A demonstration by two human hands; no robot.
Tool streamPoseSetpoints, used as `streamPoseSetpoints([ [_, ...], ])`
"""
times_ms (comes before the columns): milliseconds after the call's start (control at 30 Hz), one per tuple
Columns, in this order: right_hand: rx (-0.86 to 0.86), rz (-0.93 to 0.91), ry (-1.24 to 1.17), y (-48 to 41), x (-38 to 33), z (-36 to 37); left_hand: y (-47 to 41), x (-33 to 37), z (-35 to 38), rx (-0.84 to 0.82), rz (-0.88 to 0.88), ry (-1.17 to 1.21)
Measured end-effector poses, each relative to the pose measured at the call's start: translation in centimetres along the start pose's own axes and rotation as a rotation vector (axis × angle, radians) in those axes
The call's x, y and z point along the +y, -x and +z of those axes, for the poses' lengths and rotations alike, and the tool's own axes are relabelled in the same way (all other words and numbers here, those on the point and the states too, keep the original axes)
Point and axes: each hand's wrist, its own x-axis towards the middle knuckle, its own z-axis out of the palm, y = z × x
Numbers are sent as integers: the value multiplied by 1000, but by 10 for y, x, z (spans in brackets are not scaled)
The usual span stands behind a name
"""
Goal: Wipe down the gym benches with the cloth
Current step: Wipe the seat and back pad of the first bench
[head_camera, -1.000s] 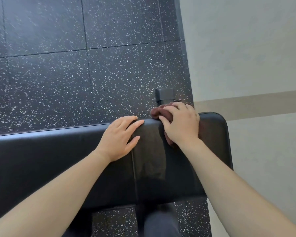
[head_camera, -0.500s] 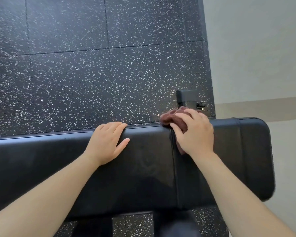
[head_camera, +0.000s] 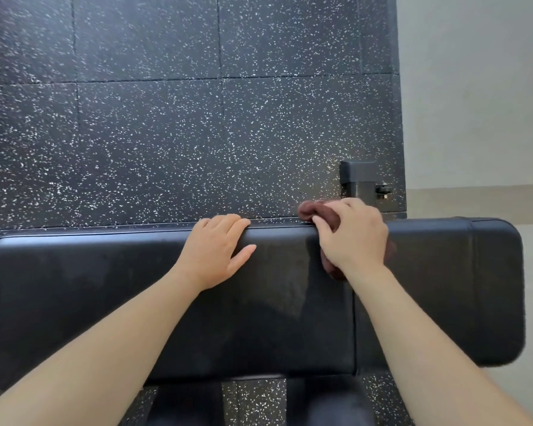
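Soft cloth [head_camera: 320, 212] bunched under the right hand [head_camera: 353, 238] at the bench [head_camera: 443, 287] pad's far edge.
Light and limp, best gripped wadded in the closed palm; left hand [head_camera: 217, 250] rests flat and open, holding nothing.

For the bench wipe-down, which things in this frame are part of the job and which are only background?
Part of the job:
- black bench pad
- dark red cloth, bunched under the right hand at the pad's far edge
- left hand, flat on the pad

Background:
- speckled rubber floor
- black frame foot beyond the pad
- pale wall
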Motion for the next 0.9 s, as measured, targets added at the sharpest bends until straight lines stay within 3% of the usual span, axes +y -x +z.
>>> streamPoseSetpoints([
  [167,-48,-111,-51,26,-79,39,29,-49,-2,-23,-89,-19],
  [267,-37,-131,-34,21,-70,34,43,-78,-2,-31,-87,-11],
  [433,12,4,1,13,-66,29,43,-83,-1,-30,-70,19],
  [633,-54,-144,-20,30,-117,49,44,-87,-1,-17,-46,24],
  [800,40,46,-23,26,-103,41,54,-105,-10,-67,-14,-18],
  [900,14,-7,-98,42,-144,57,66,-138,-16,-121,-58,-48],
])
